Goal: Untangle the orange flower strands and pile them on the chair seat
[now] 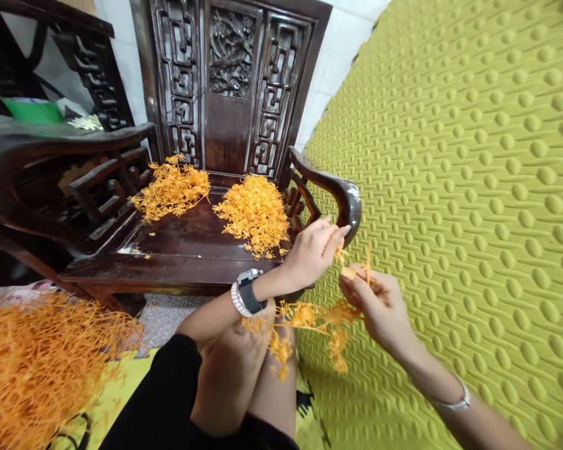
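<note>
Near the chair's right armrest, my left hand [315,250] is closed, its fingertips pinching a small orange piece. Just below and to the right, my right hand [380,306] is wrapped round a branched orange plastic sprig [304,315]. The sprig's flowery ends hang to the left over my knees, somewhat blurred. A thin orange stem pokes up above my right thumb. On the chair seat lie a pile of small orange plastic flowers [256,212] and, farther left, a looser heap of orange sprigs [173,187].
A dark carved wooden chair [169,269] stands ahead, its curved right armrest [328,181] close to my left hand. At lower left is a big mass of orange stems [42,369]. A yellow-green textured mat [450,187] rises on the right. A green bowl [35,110] sits far left.
</note>
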A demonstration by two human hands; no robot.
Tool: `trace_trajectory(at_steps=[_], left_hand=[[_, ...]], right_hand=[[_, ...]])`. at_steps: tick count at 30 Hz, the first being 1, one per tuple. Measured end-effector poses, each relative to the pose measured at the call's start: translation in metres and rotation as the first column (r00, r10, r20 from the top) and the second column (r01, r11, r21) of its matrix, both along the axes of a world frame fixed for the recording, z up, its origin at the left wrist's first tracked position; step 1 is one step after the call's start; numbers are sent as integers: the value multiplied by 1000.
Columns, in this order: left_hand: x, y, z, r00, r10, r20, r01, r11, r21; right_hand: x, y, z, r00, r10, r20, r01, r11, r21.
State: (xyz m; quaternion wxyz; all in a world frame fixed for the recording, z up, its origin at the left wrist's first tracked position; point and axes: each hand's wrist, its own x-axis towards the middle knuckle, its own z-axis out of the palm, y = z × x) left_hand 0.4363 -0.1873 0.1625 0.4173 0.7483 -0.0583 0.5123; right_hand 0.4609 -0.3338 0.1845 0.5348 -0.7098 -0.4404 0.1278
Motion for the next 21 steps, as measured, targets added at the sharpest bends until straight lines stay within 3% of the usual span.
trace_trajectory(at_steps=[7,13,18,21], left_hand=[[9,-7,-3,987,154,-35,-140,957,255],[18,-10,4,898,382,219,-441,771,460],[26,-18,3,846,471,248,-528,682,507],[33,-20,3,842,493,219,-528,668,524]], right_hand=[[2,-4,-20,995,-51,-83,65,982,177],[0,-6,-27,978,16,-209,56,940,336],[2,-2,-29,969,22,-247,88,902,423],[2,1,-29,957,28,-288,109,886,450]])
